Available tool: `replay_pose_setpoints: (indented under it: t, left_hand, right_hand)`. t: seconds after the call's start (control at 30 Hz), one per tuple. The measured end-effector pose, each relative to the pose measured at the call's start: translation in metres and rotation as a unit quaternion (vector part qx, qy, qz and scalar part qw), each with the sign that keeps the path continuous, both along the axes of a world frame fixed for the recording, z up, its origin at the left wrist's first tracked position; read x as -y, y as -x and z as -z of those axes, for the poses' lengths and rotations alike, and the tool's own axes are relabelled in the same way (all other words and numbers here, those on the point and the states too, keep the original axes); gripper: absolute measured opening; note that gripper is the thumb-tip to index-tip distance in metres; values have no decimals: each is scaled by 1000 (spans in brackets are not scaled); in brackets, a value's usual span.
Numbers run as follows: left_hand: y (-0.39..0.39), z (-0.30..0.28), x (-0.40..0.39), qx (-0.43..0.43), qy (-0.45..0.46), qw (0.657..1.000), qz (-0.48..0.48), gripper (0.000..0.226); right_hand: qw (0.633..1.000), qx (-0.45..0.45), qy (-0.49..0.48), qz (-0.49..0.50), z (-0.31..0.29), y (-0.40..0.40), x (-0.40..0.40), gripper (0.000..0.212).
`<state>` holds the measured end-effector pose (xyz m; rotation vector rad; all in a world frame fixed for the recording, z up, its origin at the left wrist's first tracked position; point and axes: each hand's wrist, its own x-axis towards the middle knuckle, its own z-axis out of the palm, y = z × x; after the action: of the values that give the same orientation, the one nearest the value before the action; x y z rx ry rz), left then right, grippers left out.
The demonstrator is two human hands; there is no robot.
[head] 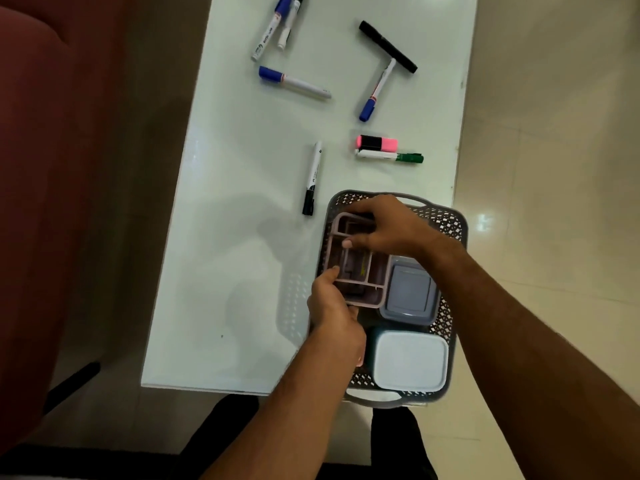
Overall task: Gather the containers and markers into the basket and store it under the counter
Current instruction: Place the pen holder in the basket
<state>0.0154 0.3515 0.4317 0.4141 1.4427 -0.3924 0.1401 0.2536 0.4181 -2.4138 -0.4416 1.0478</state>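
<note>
A grey lattice basket [450, 220] stands at the near right corner of the white table [235, 237]. Inside it lie a grey lidded container [410, 292] and a white-lidded container [410, 360]. Both hands hold a pinkish divided container [360, 268] over the basket's far left part. My left hand [332, 306] grips its near edge; my right hand [384, 223] grips its far edge. Several markers lie loose on the table: a black-capped one [313, 176], a pink highlighter [377, 143], a green one [389, 156], blue-capped ones [294, 82] and a black one [388, 46].
A dark red chair [38, 202] stands left of the table. Tiled floor [554, 168] lies to the right. My legs show below the table's near edge.
</note>
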Motion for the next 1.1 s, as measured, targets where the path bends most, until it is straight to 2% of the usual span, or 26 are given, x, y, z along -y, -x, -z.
replay_pose_setpoints:
  t: [0.1,0.23,0.57,0.8,0.93,1.1]
  left_hand:
    - [0,0,10,-1,-25,999,-33,27]
    - [2,-1,24,24,-57,995,-77,30]
    - [14,10,48,35,-135,981,-137,28]
    - [26,25,54,58,-175,976,-115,38]
    - [23,30,56,48,-181,977,-104,37]
    - [17,32,57,54,-174,978,-100,24]
  right_hand:
    - [1000,-6,-19,-11,3,-1,3,43]
    - [998,39,-37,-19,11,1,9,35]
    - [994,62,-73,-45,19,2,13,31]
    - [995,62,-56,-49,11,4,10,29]
    - [997,53,-34,-55,8,1,5,27]
    - [997,41,-37,-61,5,-5,3,27]
